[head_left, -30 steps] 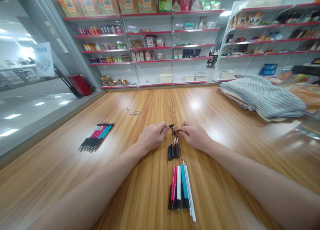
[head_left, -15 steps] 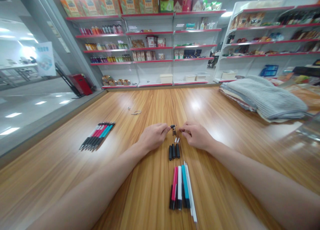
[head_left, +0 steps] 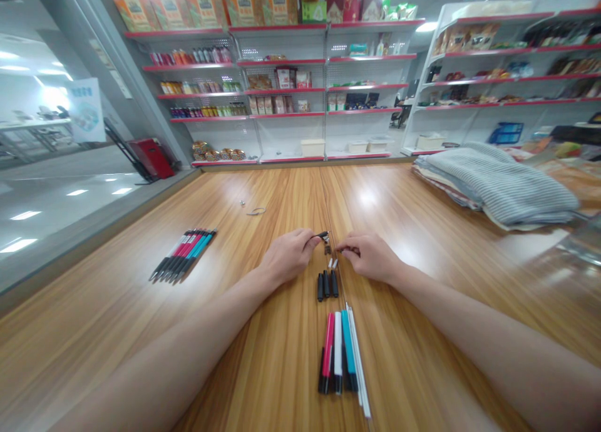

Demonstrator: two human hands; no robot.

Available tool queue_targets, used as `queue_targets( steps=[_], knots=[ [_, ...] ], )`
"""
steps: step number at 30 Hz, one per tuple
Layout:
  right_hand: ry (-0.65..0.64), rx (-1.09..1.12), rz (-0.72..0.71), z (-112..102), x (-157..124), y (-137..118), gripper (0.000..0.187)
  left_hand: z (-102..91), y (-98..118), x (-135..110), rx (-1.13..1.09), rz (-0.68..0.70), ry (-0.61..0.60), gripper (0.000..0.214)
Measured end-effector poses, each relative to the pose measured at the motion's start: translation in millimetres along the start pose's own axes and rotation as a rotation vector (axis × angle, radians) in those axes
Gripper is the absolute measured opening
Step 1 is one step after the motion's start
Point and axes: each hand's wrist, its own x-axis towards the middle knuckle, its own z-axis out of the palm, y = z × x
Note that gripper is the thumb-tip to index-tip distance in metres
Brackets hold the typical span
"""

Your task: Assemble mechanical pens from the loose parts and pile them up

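My left hand [head_left: 292, 254] pinches a small black pen part [head_left: 323, 235], its tip pointing right. Opposite it, my right hand [head_left: 369, 254] has thumb and forefinger pressed together; whatever lies between them is too small to name. In the gap between the hands are tiny springs [head_left: 327, 249] and two short white pieces [head_left: 333, 263]. Closer to me are three black pen grips [head_left: 327, 284] in a row. Below them lie a pink pen barrel [head_left: 328, 344], a white barrel [head_left: 338, 347], a teal barrel [head_left: 348, 344] and thin white refills [head_left: 359, 369].
Several assembled pens [head_left: 183, 255] lie side by side at the left of the wooden table [head_left: 399, 357]. A small ring-like strip [head_left: 256, 211] lies farther back. Folded striped cloths [head_left: 507, 181] are stacked at the right. Stocked shelves [head_left: 291, 89] stand behind.
The black part in my left hand now shows more of its length and sits slightly lower. My right fingertips have dipped a little toward the table. The laid-out parts stay put.
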Motion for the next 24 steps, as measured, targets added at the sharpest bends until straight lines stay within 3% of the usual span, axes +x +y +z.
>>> queue_targets(
  steps=[24],
  knots=[
    [0.022,-0.021,0.048,-0.5,0.2,-2.9,0.009,1.2,0.1,0.4,-0.015,0.052,-0.034,0.028]
  ],
)
